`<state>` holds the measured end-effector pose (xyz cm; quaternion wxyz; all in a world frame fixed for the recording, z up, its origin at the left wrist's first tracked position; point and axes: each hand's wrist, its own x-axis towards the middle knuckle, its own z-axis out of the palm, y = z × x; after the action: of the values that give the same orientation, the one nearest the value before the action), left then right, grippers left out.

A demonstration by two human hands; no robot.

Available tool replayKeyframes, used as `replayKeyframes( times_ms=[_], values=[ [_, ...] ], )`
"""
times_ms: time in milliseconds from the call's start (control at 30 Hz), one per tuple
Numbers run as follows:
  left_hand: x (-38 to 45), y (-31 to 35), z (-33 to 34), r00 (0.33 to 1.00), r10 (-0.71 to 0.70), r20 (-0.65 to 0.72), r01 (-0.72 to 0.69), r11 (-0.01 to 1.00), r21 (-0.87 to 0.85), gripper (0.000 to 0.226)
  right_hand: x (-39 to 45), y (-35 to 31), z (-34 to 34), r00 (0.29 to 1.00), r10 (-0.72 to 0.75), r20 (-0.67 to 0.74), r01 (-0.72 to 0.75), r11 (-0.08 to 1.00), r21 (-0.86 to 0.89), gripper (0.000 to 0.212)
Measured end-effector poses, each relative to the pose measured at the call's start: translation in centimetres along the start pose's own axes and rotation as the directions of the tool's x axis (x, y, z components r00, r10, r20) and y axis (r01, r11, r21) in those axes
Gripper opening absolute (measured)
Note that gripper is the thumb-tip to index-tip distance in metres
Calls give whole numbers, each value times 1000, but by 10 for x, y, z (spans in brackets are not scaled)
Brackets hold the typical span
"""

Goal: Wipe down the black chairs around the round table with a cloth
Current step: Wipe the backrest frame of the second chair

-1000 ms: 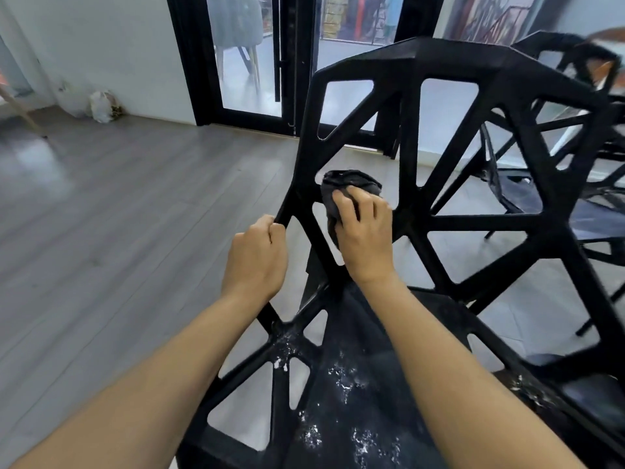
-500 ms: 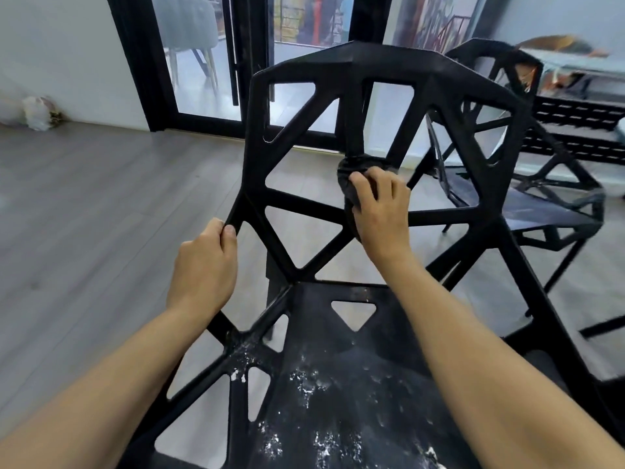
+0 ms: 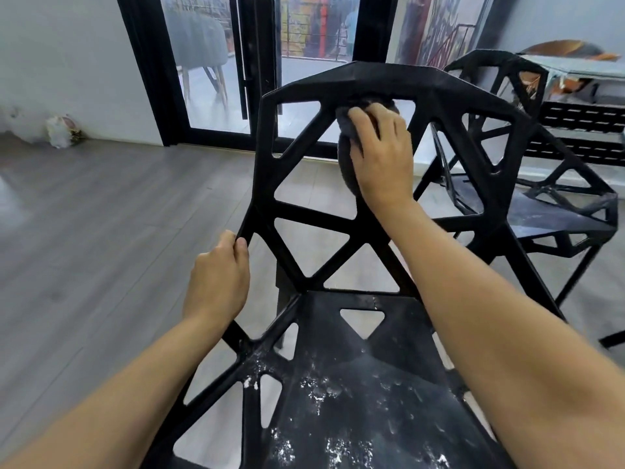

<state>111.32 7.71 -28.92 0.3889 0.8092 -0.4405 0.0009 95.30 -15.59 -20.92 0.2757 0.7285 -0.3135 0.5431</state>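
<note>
Floorboards of grey wood spread left, under 2 black lattice chairs. Nearest chair fills the middle, its seat speckled white; second chair stands behind on the right. Left hand grips the backrest's left edge. Right hand, fingers curled, presses a dark cloth just below the top rail.

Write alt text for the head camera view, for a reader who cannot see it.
A person's right hand presses a dark cloth against the upper backrest of a black lattice chair, while the left hand grips the backrest's left edge. White specks dot the seat; a second black chair stands behind to the right.
</note>
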Motion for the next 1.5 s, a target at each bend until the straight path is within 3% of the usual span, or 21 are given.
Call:
replayKeyframes(
  times_ms=[200, 333, 433, 500, 600, 800, 900, 1033, 1133, 1300, 1400, 1500],
  values=[
    [0, -2, 3, 999, 20, -25, -19, 999, 31, 34, -143, 21, -22, 945, -239, 225, 252, 967, -34, 34],
    [3, -6, 5, 999, 23, -27, -22, 999, 32, 32, -201, 41, -46, 918, -204, 340, 238, 969, -61, 35],
    [4, -8, 6, 1000, 11, -18, -11, 999, 31, 32, -210, 64, -73, 926, -3, 378, 53, 991, -122, 35],
    [3, -7, 7, 1000, -2, -7, 2, 999, 37, 32, -185, 67, -84, 935, 65, 350, -21, 992, -127, 23],
    [3, -6, 6, 1000, -2, 4, 2, 999, 35, 32, -145, 63, -96, 972, 54, 227, -40, 997, -66, 16],
    [2, -6, 6, 999, 28, -19, -27, 999, 41, 30, -138, 90, -110, 972, 224, 77, -211, 966, -146, 35],
    [3, -8, 8, 999, 38, -31, -37, 998, 46, 30, -139, 87, -84, 978, 170, 123, -143, 969, -199, 26],
    [3, -5, 9, 999, 33, -28, -32, 998, 57, 29, -134, 49, -48, 966, 76, 245, -44, 990, -136, 18],
    [5, -5, 8, 998, 45, -35, -43, 998, 42, 31, -137, 29, -37, 965, 104, 239, -73, 988, -138, 20],
    [15, -4, 8, 999, 52, -11, -52, 998, 31, 33, -130, 84, -65, 939, -186, 289, 248, 949, -196, 11],
    [18, -3, 8, 1000, 26, 1, -26, 999, 36, 34, -135, 110, -96, 928, -77, 365, 201, 927, -316, 12],
    [19, -4, 9, 1000, 29, 9, -29, 998, 49, 32, -127, 102, -109, 924, 174, 340, -66, 950, -306, 22]
  ],
)
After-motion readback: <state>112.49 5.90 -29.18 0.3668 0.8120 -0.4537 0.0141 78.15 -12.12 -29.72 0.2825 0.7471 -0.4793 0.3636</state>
